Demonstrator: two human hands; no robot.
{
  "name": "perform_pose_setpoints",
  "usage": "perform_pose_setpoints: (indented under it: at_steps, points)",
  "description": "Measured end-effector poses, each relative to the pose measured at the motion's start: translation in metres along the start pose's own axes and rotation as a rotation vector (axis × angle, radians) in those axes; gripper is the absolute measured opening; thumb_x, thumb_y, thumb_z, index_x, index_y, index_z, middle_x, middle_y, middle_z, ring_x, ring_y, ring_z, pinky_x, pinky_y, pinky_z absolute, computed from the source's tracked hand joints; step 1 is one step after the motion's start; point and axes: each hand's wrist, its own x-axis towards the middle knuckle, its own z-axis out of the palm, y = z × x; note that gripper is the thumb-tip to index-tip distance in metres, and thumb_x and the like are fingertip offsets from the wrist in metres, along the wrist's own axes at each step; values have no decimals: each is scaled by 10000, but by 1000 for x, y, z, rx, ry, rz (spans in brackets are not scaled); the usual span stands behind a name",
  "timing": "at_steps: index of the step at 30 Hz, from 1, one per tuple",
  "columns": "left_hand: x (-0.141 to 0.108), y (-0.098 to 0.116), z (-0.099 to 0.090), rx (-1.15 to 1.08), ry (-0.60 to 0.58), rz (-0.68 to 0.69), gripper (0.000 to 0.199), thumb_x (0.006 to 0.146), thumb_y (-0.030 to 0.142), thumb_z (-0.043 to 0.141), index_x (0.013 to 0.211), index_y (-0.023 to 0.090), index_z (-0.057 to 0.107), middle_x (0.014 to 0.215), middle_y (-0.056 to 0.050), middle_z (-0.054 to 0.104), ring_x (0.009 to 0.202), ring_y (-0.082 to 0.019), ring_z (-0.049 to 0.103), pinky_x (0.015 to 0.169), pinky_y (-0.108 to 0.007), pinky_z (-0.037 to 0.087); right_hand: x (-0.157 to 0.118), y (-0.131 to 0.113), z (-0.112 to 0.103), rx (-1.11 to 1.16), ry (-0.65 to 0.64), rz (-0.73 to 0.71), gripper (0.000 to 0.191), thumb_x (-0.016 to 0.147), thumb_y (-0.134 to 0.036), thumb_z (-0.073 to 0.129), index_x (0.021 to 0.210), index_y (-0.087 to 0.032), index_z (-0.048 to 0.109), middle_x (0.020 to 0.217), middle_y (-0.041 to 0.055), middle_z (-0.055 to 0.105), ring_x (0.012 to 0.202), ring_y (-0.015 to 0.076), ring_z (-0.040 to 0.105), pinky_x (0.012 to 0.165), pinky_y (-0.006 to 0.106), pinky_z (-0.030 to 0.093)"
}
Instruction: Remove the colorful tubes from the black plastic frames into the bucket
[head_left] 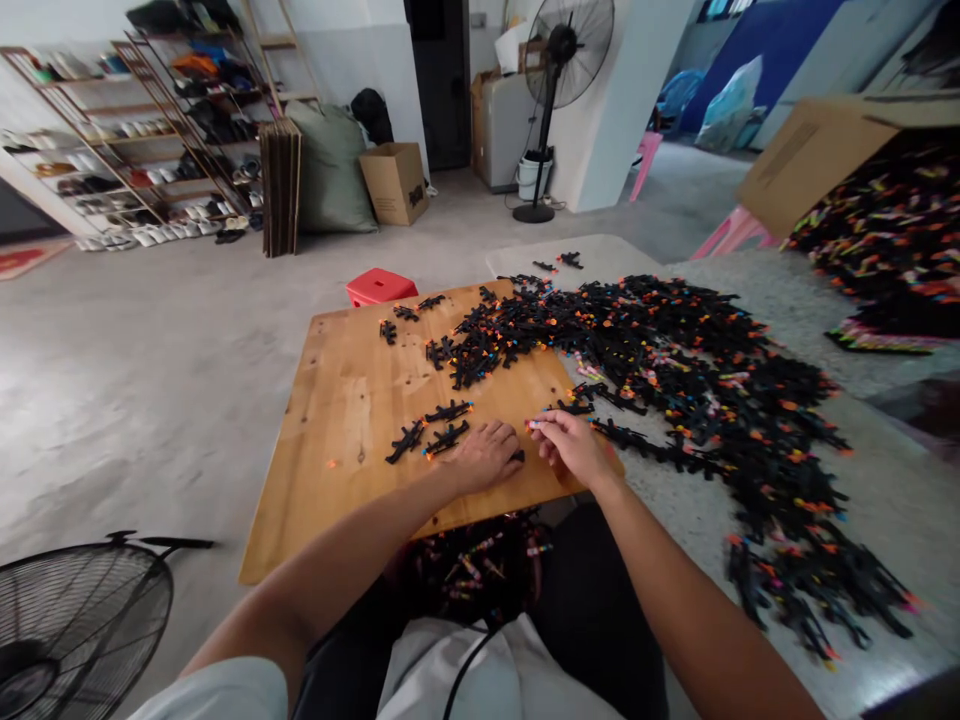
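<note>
My left hand (pixel 486 456) rests low over the wooden board with its fingers curled down. A black end of a toy gun (pixel 517 456) shows by its fingertips; the rest is covered. Close by, my right hand (pixel 571 446) is closed in a pinch on a small pink-and-white piece (pixel 533 425), too small to make out fully. Beyond my left hand lie a few black toy guns (pixel 448 411) with orange and blue tips. A big heap of similar toy guns (pixel 645 335) spreads from the board onto the grey table.
The wooden board (pixel 300 440) overlaps the speckled table (pixel 885 500). A tilted cardboard box (pixel 817 150) spills more colourful pieces at right. Below the board's near edge, a container of colourful pieces (pixel 472 565) sits between the legs. A red stool (pixel 381 287) and a floor fan (pixel 82 620) stand nearby.
</note>
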Motion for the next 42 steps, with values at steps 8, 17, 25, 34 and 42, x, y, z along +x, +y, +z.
perform_pose_setpoints:
  at_steps: [8,17,25,34,42]
  points:
    - [-8,0,0,-235,214,-20,201,1059,353,460,1118,181,546,919,-34,643,771,-159,643,732,-277,534,-24,2,13,208,-31,85,331,818,-446,744,1047,-209,724,814,13,726,525,123,634,394,201,446]
    - [-5,-1,-24,-305,201,117,206,1039,304,492,1141,183,623,1019,-60,676,879,-148,687,797,-237,548,-28,-6,15,387,-50,131,357,736,-458,825,947,-182,742,736,22,700,470,109,584,376,204,390]
    - [-3,-2,-30,-132,155,181,267,1059,315,450,1086,187,682,969,-51,695,857,-140,670,793,-232,537,-33,-8,8,116,-61,-9,368,839,-504,746,1013,-181,761,771,37,735,524,136,642,432,221,480]
    - [-9,6,-23,-96,193,168,313,1077,332,433,1066,163,696,965,-82,714,865,-160,674,793,-255,541,-45,0,4,-33,-48,-136,375,913,-539,669,1056,-204,758,806,48,749,574,169,677,544,295,572]
    - [-11,18,-34,-290,247,97,292,1075,328,452,1031,162,688,952,-79,697,865,-161,667,816,-267,544,-62,-1,20,185,-245,40,313,898,-491,687,905,-181,728,696,-7,657,442,102,546,431,235,441]
